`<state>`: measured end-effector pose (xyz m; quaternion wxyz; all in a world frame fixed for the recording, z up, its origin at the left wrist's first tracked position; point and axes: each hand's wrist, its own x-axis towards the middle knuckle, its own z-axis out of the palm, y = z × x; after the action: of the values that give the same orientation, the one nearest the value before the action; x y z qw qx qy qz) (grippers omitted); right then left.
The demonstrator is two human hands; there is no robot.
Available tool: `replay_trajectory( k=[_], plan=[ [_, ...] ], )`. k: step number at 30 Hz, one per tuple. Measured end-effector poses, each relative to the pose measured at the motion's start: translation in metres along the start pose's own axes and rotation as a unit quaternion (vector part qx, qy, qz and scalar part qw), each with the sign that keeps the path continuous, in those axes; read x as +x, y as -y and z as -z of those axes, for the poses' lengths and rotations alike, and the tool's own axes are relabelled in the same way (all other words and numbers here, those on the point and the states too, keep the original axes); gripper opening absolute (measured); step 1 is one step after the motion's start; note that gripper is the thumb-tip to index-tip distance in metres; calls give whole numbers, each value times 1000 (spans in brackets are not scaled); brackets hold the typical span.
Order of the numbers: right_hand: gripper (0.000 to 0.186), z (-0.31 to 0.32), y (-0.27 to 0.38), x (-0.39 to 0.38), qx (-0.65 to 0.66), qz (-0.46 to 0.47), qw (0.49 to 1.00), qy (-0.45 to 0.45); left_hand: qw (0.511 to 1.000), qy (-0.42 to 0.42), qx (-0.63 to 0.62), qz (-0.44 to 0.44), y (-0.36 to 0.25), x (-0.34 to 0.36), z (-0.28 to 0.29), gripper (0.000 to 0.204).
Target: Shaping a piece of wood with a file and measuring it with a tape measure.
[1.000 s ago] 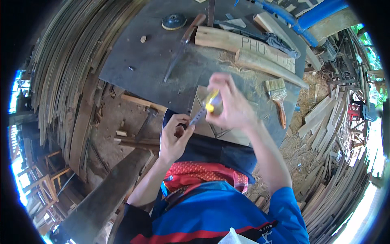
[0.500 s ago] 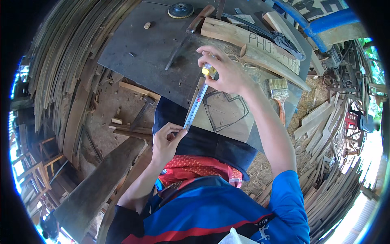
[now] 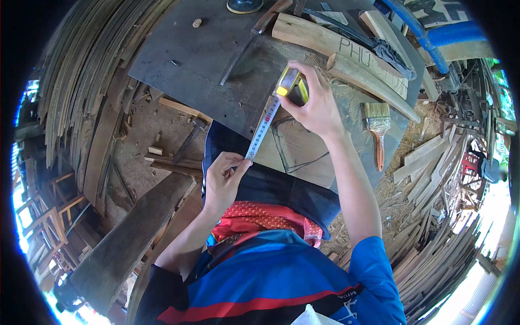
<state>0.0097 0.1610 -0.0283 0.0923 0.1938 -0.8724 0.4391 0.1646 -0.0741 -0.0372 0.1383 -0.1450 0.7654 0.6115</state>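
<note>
A tape measure (image 3: pixel 290 82) with a yellow and dark case is gripped in my right hand (image 3: pixel 317 105). Its blade (image 3: pixel 262 129) runs down and left to my left hand (image 3: pixel 223 176), which pinches the free end between thumb and forefinger. The stretched blade lies along the left edge of a pale wooden board (image 3: pixel 309 147), by the table's near edge. Dark lines forming an angular outline are drawn on that board; my right hand and wrist hide part of it.
On the dark table (image 3: pixel 184 46) lie a long wooden-handled tool (image 3: pixel 264 23), carved wood pieces (image 3: pixel 325 42) and a wide paintbrush (image 3: pixel 377 127). A round black disc (image 3: pixel 245 5) sits at the far edge. Stacked planks (image 3: pixel 86 70) rise at left; wood offcuts (image 3: pixel 422 157) lie at right.
My right hand has turned and shifted slightly right, showing more of the tape case. My left hand still pinches the blade end, slightly higher in the view. The view has shifted a little.
</note>
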Motion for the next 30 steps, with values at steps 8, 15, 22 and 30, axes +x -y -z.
replay_trajectory(
  k=[8, 15, 22, 30],
  plan=[
    [64, -11, -8, -3, 31, 43, 998, -37, 1000, -7, 16, 18, 1, 4, -1, 20],
    [64, -10, -10, -5, 4, 58, 996, -67, 1000, -10, 20, 7, -5, 9, 1, 20],
    [63, -10, -18, -8, -2, -12, 993, -116, 999, 20, 28, -3, -23, 45, 14, 18],
    [64, -11, -14, -9, -4, -22, 994, -109, 999, 22, 48, -2, -17, 44, 17, 19]
  ],
)
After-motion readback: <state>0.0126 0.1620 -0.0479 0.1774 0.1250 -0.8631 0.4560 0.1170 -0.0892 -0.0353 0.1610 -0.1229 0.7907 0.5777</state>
